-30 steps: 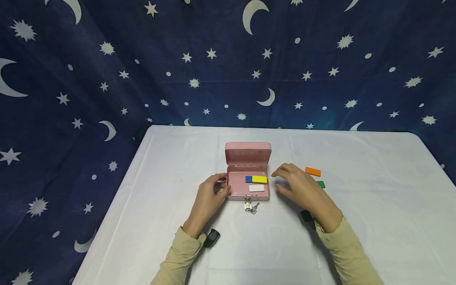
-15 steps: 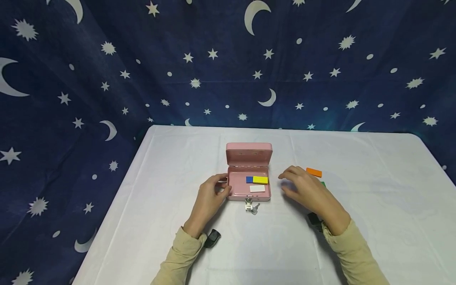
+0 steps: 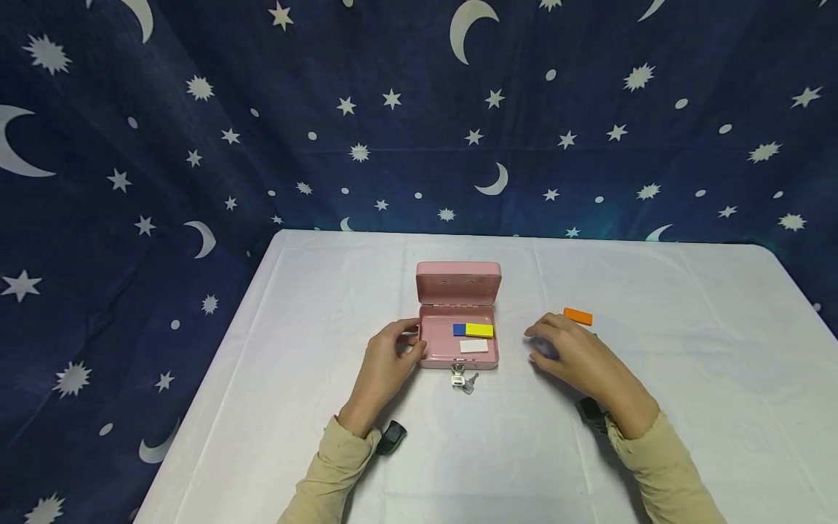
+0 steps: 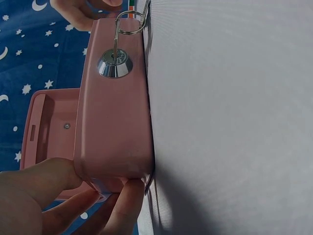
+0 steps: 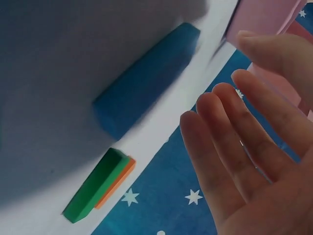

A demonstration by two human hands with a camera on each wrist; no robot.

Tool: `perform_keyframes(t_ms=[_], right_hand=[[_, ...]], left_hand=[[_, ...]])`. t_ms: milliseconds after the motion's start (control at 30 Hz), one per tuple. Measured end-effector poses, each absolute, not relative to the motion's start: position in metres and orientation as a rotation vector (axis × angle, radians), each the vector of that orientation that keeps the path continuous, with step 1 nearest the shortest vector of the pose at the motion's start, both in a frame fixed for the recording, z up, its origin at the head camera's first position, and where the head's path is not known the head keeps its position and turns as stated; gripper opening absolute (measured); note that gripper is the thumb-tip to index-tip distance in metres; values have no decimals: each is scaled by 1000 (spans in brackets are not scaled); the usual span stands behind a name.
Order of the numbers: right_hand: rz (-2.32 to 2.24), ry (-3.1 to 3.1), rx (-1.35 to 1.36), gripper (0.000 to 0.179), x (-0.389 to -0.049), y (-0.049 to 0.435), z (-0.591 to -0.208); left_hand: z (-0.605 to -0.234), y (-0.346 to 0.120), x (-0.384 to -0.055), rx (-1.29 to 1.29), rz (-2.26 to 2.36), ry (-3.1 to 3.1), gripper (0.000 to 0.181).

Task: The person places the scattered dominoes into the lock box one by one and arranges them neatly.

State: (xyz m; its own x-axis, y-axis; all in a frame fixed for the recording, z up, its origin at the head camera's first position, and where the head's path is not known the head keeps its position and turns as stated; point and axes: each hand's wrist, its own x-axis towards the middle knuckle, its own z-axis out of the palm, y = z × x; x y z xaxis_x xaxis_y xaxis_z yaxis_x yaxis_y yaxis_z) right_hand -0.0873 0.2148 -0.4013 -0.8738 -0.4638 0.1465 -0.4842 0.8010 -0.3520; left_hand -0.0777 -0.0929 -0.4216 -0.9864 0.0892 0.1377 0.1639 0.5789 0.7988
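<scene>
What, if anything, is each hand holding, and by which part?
The left hand grips the open pink metal box by its left end; the right hand holds nothing.

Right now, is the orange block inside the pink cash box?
No, the head view shows the orange block lying on the white tablecloth beyond the right hand, outside the open pink cash box.

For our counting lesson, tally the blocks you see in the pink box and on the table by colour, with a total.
Blue blocks: 2
Yellow block: 1
White block: 1
Orange block: 1
Green block: 1
Total: 6
</scene>
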Motion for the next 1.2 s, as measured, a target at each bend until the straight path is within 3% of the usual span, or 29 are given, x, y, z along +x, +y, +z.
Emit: perform_keyframes(t_ms=[1200], right_hand=[[602, -3049, 697, 24, -77, 237, -409]], left_hand=[[-423, -94, -78, -229, -1435, -2694, 38]])
